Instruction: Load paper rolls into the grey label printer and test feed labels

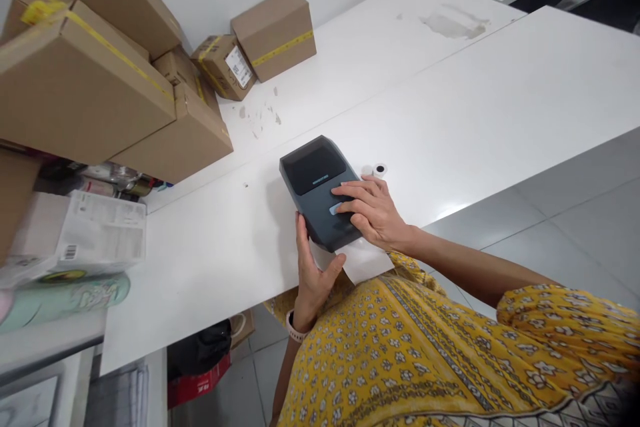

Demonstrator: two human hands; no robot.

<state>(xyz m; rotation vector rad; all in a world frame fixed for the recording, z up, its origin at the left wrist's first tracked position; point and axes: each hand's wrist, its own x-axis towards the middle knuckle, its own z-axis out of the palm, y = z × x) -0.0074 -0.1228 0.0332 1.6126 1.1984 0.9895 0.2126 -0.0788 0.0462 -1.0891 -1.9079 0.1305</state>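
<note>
Resting flat on the label printer (pixel 317 187), the right hand (pixel 373 213) has its fingers (pixel 353 189) stretched out and a little spread. It grips nothing, and one fingertip sits right on the pale button (pixel 335 209) on the lid. On the other side, the left hand (pixel 313 273) takes the printer's near corner in a loose, half-closed hold: fingers run up its side wall and the thumb hooks round the front edge.

The printer sits on the white table (pixel 450 120), close to the table's near edge, its dark window just beyond the right fingertips. Past the right knuckles a small paper roll (pixel 380 169) stands on the table, just beside the printer and apart from the hand. Well beyond the left fingertips, cardboard boxes (pixel 85 73) are stacked up.

Now, the feel of it. It looks like a hard plastic shell, rigid, smooth and probably a bit slick. It is likely of moderate weight, so it could slide on that tabletop if pushed from one side. The best purchase looks to be the two side walls, low on the body, not the lid or the window.
</note>
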